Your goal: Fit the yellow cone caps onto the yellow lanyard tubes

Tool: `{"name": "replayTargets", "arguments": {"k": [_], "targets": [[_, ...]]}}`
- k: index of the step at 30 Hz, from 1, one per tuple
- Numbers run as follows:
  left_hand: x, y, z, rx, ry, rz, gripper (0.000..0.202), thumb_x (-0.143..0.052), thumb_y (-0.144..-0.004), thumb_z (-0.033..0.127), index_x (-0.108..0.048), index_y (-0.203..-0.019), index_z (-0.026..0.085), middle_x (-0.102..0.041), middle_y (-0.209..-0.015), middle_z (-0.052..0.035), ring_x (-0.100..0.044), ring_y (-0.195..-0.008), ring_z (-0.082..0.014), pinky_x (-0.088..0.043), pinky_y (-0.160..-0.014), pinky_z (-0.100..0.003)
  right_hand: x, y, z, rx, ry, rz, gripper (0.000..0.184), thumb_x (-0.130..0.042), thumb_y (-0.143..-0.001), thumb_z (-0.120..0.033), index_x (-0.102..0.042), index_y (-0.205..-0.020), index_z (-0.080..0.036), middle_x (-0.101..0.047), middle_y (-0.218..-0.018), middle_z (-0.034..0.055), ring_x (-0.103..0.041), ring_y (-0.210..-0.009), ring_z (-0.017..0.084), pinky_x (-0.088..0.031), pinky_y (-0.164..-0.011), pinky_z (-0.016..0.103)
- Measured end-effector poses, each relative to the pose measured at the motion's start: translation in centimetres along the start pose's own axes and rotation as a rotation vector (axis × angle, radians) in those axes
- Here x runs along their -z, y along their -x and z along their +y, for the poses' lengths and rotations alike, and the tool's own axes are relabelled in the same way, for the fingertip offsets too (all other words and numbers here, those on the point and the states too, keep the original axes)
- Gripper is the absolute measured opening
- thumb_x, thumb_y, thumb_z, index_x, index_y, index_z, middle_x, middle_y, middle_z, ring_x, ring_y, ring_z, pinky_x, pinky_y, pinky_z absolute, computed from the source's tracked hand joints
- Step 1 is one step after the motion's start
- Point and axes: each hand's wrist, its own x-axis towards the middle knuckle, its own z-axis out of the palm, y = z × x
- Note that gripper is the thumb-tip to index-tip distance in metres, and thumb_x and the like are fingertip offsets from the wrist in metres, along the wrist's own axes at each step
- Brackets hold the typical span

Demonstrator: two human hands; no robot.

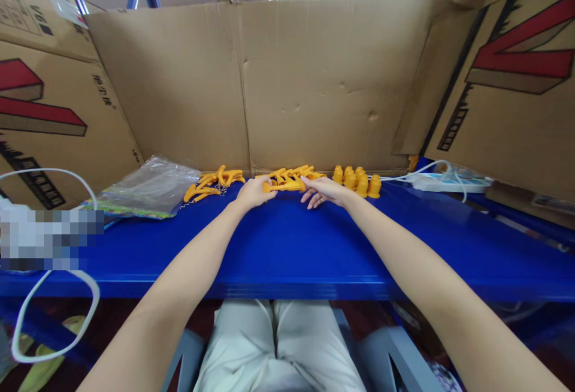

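A long orange plastic piece [287,186] with a round flared left end spans the space between my hands. My left hand [254,193] is closed around its left end, fingertips partly hidden. With thumb and finger, my right hand [327,190] pinches the right end, the other fingers hanging loosely curled. Right behind the piece lies a heap of orange branch-shaped plastic parts [294,172]. Just right of my right hand stand several orange cup-shaped parts [360,181]. To the left of my left hand are more orange branched pieces [215,181] with small metal chains.
The blue tabletop [287,248] is backed by a tall cardboard panel [314,80], with printed cartons at both sides. Clear plastic bags [148,185] lie at left. A white power strip [449,182] with cables sits at right. A white cable [96,296] loops over the left front edge.
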Motion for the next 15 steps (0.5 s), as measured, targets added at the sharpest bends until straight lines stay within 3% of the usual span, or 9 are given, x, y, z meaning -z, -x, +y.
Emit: {"name": "replayTargets", "arguments": {"k": [4, 7, 10, 15], "targets": [[-0.1, 0.0, 0.0, 0.004, -0.007, 0.0, 0.026, -0.066, -0.074, 0.04, -0.063, -0.091, 0.021, -0.064, -0.066, 0.001, -0.057, -0.062, -0.0153, -0.037, -0.061, -0.025, 0.4, 0.0, 0.2, 0.101, -0.058, -0.061, 0.049, -0.073, -0.082, -0.036, -0.052, -0.122, -0.017, -0.072, -0.104, 0.0107, -0.071, -0.063, 0.013, -0.059, -0.056, 0.022], [-0.1, 0.0, 0.0, -0.004, -0.003, 0.001, 0.026, -0.066, -0.074, 0.04, -0.063, -0.091, 0.021, -0.064, -0.063, 0.0019, -0.057, -0.06, -0.0151, -0.037, -0.06, -0.025, 0.4, 0.0, 0.3, 0.137, -0.059, -0.056, 0.043, -0.075, -0.08, -0.029, -0.056, -0.116, -0.016, -0.072, -0.101, 0.0095, -0.07, -0.062, 0.012, -0.058, -0.056, 0.019], [-0.2, 0.0, 0.0, -0.012, 0.0, -0.002, 0.026, -0.067, -0.074, 0.04, -0.063, -0.091, 0.021, -0.062, -0.06, 0.0023, -0.056, -0.06, -0.0151, -0.037, -0.059, -0.025, 0.1, 0.1, 0.1, 0.095, -0.031, -0.038, 0.027, -0.065, -0.088, -0.039, -0.06, -0.096, -0.014, -0.074, -0.088, 0.0101, -0.067, -0.053, 0.011, -0.053, -0.047, 0.017], [-0.3, -0.1, 0.0, -0.021, 0.004, 0.014, 0.029, -0.067, -0.072, 0.042, -0.063, -0.092, 0.022, -0.063, -0.064, 0.0013, -0.057, -0.063, -0.0162, -0.037, -0.06, -0.026, -0.8, 0.3, -0.3, -0.01, 0.005, 0.008, 0.048, -0.044, -0.093, -0.059, -0.06, -0.089, -0.014, -0.07, -0.062, 0.0083, -0.06, -0.041, 0.012, -0.047, -0.037, 0.018]]}}
